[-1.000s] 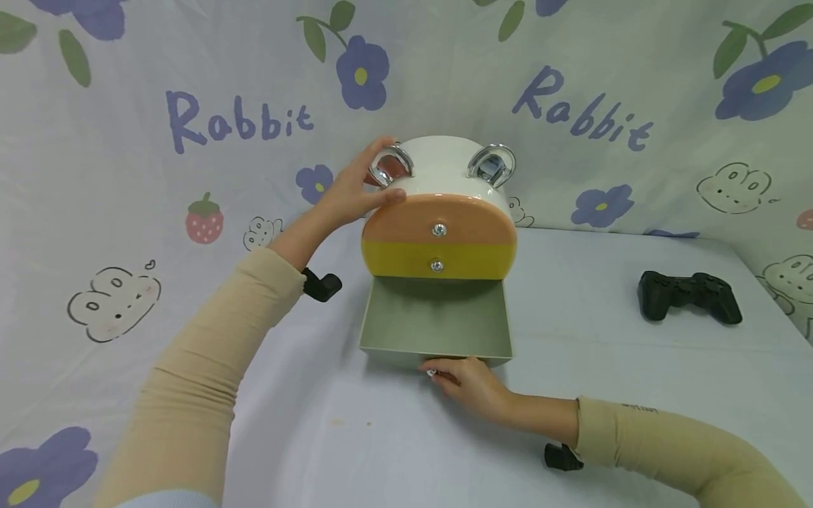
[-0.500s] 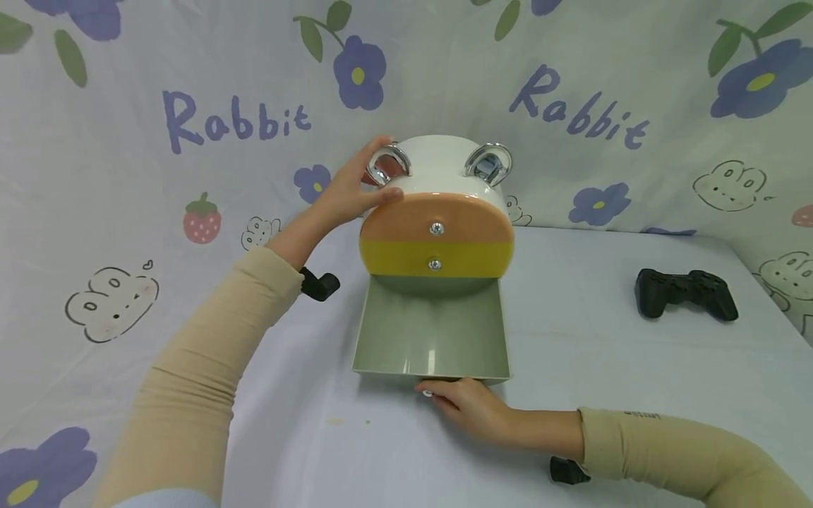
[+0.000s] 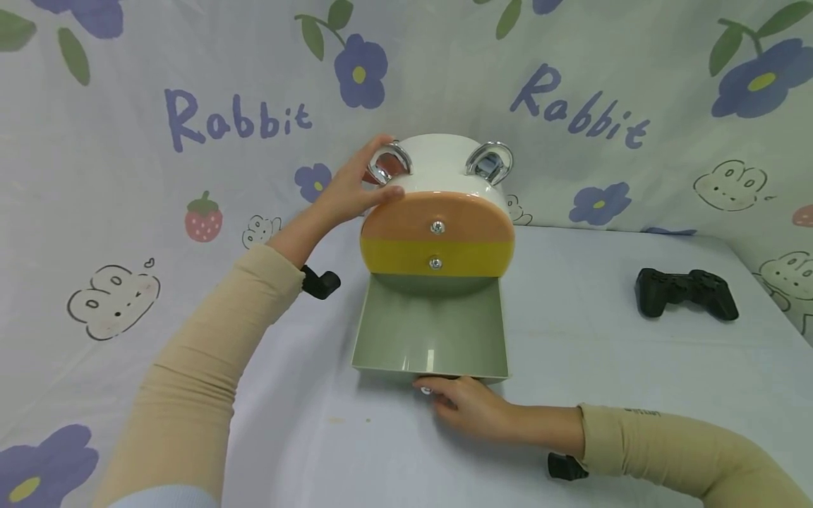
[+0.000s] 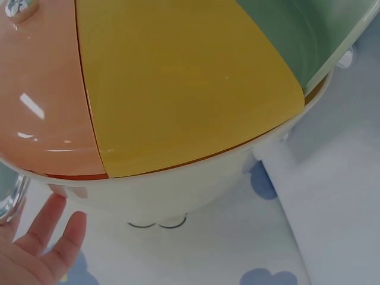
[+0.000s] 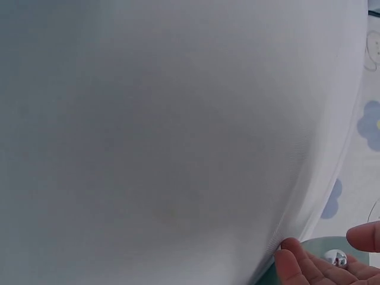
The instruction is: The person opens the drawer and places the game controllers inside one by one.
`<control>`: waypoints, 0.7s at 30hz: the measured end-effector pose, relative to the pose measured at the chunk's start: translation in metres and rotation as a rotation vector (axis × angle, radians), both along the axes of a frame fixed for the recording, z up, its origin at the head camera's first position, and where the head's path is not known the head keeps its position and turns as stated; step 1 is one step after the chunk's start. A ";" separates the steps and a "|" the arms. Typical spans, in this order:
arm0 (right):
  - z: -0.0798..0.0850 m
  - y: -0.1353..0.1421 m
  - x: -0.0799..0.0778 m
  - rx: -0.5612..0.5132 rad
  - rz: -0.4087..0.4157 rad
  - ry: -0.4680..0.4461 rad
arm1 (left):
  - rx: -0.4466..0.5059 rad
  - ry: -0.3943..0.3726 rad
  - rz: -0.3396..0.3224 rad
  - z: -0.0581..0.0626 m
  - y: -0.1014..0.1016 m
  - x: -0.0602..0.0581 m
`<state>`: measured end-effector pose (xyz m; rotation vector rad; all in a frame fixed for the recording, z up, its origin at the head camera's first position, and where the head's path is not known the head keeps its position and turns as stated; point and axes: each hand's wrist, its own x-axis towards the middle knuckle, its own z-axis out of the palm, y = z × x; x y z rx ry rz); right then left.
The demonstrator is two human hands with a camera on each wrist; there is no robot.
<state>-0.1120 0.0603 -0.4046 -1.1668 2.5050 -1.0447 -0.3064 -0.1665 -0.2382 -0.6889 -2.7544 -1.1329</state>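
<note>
A small rounded cabinet with a white body [image 3: 441, 159] and two chrome ear-like loops stands on the table. Its orange drawer [image 3: 406, 215] and yellow drawer [image 3: 400, 254] are closed, while the green bottom drawer [image 3: 432, 324] is pulled far out, with nothing inside. My left hand [image 3: 356, 187] rests at the cabinet's upper left, thumb on the front edge and fingers around the left chrome loop [image 3: 396, 156]. In the left wrist view its fingers [image 4: 70, 243] are extended. Below the green drawer's front, my right hand [image 3: 476, 409] is at the silver knob [image 5: 336, 258], thumb apart from it.
A black game controller [image 3: 686, 295] lies on the white-covered table [image 3: 591, 353] to the right. Behind stands a cloth backdrop [image 3: 241, 63] printed with flowers and rabbits. Black wrist-camera pieces show beside both sleeves.
My right hand has drawn the green drawer farther toward me, then stopped. Its fingers have loosened around the knob. The left hand has stayed at the chrome loop.
</note>
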 end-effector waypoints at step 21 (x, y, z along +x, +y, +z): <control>0.058 0.029 -0.007 0.089 0.043 -0.389 | -0.013 -0.019 0.017 0.000 0.000 -0.002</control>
